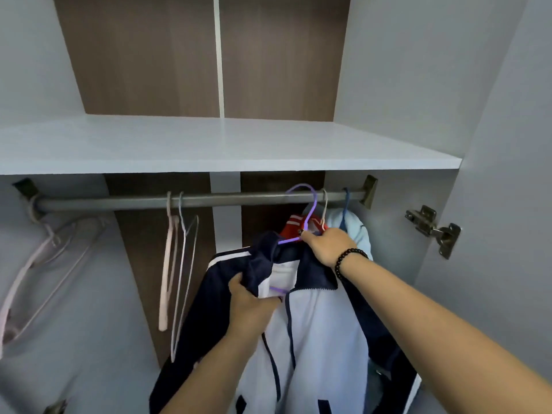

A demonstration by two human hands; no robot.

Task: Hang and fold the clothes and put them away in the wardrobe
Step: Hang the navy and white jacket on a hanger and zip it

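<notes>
Purple hanger (300, 210) hooked on rail (209, 201) | right grip (327, 245) pinches it | left grip (249, 300) clutches jacket (316, 324) collar

Navy-and-white jacket (313, 324) on purple hanger (307, 216), hook over wardrobe rail (209, 200)

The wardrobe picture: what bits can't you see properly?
- Red garment, head view: mostly hidden behind the navy and white jacket and the right hand.
- Light blue garment: largely covered by the right hand and arm.
- Jacket: its bottom is cut off by the picture's lower edge.
- Purple hanger: its lower part is inside the jacket, where the left hand grips.
- Pink hanger at far left: blurred.
</notes>
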